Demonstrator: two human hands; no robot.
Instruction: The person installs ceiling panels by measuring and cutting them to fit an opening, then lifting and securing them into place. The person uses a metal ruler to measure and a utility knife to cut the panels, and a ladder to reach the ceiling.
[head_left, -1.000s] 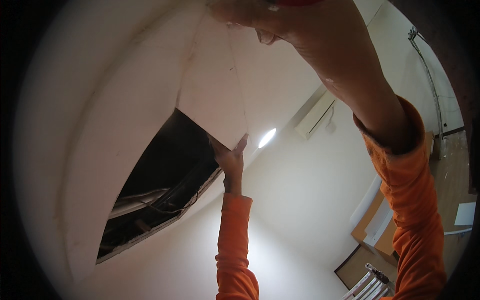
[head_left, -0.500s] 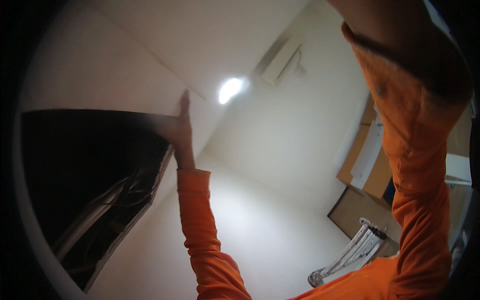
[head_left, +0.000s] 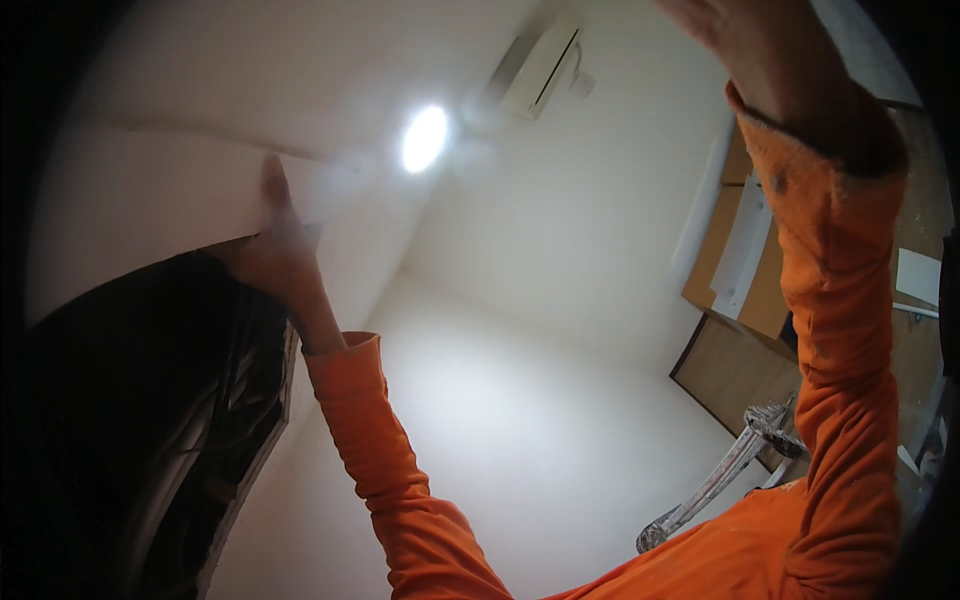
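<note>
Overhead is a white ceiling panel (head_left: pixel 170 195), bordered by a seam on its far side and a large dark opening on its near side. My left hand (head_left: pixel 278 260) grips the panel's edge at the opening's corner. Its thumb lies along the white face, while the fingers pass over the edge into the dark and are mostly hidden. My right hand (head_left: pixel 755 45) is raised at the upper right. The top of the picture cuts off its fingers, so what it touches does not show.
Pale pipes or ducts (head_left: pixel 190 435) run inside the dark opening (head_left: pixel 110 370). A bright ceiling light (head_left: pixel 425 139) and a wall air conditioner (head_left: pixel 545 68) are beyond my hands. Low on the right stand a wrapped ladder (head_left: pixel 715 470) and a brown cupboard (head_left: pixel 705 290).
My left hand has shifted left in the picture along with the panel's edge, which now slopes down leftward. The seam shows a darker shadow. My right hand appears slightly lower in view.
</note>
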